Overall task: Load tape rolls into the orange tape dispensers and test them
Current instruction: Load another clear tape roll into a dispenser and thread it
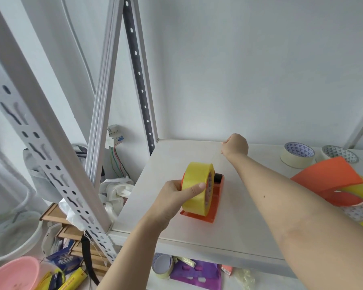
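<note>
White shelf of a slotted metal rack carries the work, with a plain white wall behind it.

Left hand reaches in from 7 o'clock, forearm angled up toward the shelf centre. Its fingers and thumb are closed around the yellow roll, thumb lying across the roll's outer face. The roll stands on edge in the orange dispenser, which sits on the shelf near the front-left area. The dispenser's black cutter end points to 12 o'clock.

Right hand extends from 4 o'clock across the shelf to its rear edge, at 1 o'clock from the dispenser. It is clenched into a fist. Whether it pinches a strip of tape cannot be told.

Open shelf surface lies between the dispenser and the rear edge, and in front of the dispenser up to the front lip. At 3 o'clock, near the right frame edge, a second dispenser holds another yellow roll. Two pale rolls lie flat at 2 o'clock near the rear edge.

A rack upright crosses the left foreground. Beyond the left shelf edge, at 9 o'clock, cloth and wooden boxes are piled. A pink bowl sits at 8 o'clock. Below the shelf front, a purple packet and another tape roll lie on a lower level.
</note>
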